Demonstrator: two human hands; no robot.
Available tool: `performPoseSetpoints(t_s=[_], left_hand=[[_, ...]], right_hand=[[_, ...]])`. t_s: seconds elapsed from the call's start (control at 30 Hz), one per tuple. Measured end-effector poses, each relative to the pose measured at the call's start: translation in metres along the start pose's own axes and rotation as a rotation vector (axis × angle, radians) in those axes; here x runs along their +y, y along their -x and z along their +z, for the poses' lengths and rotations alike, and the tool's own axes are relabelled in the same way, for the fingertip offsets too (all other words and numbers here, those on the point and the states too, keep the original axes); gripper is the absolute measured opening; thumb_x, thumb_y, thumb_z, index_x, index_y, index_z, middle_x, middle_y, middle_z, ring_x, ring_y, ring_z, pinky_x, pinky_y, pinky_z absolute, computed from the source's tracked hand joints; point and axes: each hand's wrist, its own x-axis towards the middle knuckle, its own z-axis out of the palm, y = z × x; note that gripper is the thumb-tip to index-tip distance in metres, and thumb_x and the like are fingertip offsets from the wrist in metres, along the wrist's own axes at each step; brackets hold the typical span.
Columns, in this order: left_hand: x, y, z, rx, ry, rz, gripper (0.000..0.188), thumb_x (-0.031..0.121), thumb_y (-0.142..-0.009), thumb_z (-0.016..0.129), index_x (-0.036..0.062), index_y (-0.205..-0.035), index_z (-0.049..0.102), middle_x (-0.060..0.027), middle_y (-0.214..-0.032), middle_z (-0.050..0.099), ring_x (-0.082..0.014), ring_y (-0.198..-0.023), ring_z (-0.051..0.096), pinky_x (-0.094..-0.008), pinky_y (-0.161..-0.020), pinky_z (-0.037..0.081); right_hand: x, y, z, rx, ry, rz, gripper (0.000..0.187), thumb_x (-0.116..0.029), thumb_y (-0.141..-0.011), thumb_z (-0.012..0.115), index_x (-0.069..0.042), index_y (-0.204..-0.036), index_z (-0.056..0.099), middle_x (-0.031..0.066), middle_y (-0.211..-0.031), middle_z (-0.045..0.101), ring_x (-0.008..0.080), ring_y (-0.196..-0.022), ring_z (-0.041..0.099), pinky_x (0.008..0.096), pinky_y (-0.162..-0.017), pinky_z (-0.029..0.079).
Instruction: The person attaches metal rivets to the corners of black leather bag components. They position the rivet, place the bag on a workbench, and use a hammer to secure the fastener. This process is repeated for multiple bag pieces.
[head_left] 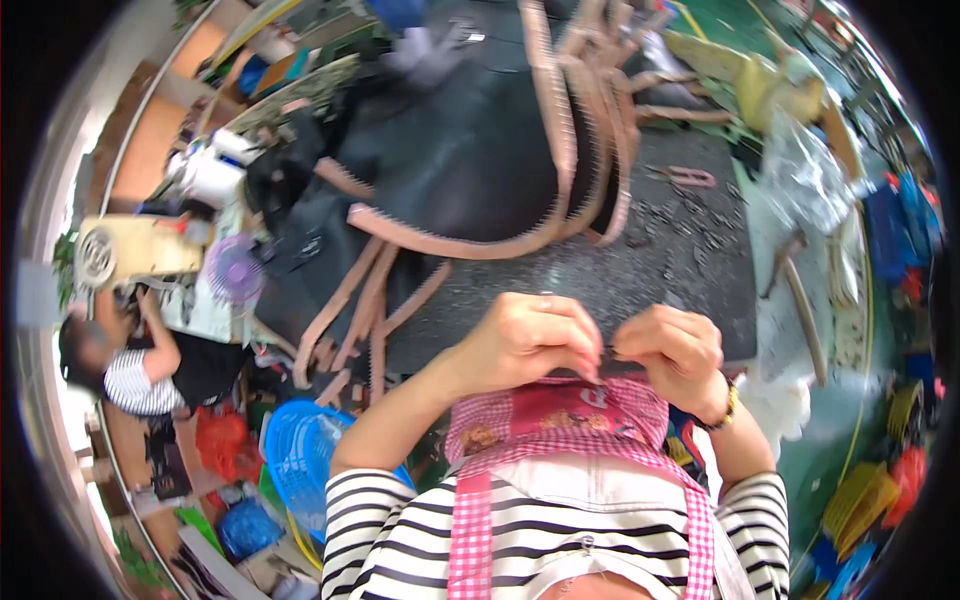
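Both hands are raised side by side over the near edge of a dark work board, in front of my pink checked apron. My left hand is closed, thumb and fingertips pinched together. Close to it, my right hand is pinched in the same way. Whatever sits between the fingertips is too small and blurred to make out. Beyond the hands, long pinkish-brown strips with toothed edges curve across black sheet material. Small dark pieces lie scattered on the board's right part.
Pink-handled snips lie at the board's far right, and a hammer rests beside it. A blue basket stands at my left. Further left are a purple fan and a seated person. Clear plastic lies at the right.
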Motion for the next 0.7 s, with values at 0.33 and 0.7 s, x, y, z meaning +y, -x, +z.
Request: performPoseSetpoints(t_s=[0.33,0.7], left_hand=[[-0.012,0.022,0.038,0.473,0.181,-0.342,0.007,0.003,-0.085,0.072,0.0005,-0.09,0.067,-0.0094,-0.09,0.071,-0.0143,-0.081,0.07,-0.0261,-0.069,0.056],[-0.009,0.024,0.04,0.427,-0.316,0.0,0.015,0.001,-0.075,0.076,0.0044,-0.087,0.067,-0.0087,-0.085,0.071,-0.0229,-0.075,0.071,-0.0304,-0.064,0.056]], right_hand=[[-0.001,-0.003,0.016,0.035,0.229,0.132,0.015,0.006,-0.075,0.069,0.0,-0.088,0.067,0.0128,-0.083,0.07,0.0269,-0.074,0.069,0.0323,-0.066,0.054],[-0.005,-0.009,0.01,-0.073,0.188,0.158,0.013,0.005,-0.075,0.071,0.001,-0.086,0.066,0.0118,-0.086,0.07,0.025,-0.076,0.069,0.0305,-0.068,0.054]])
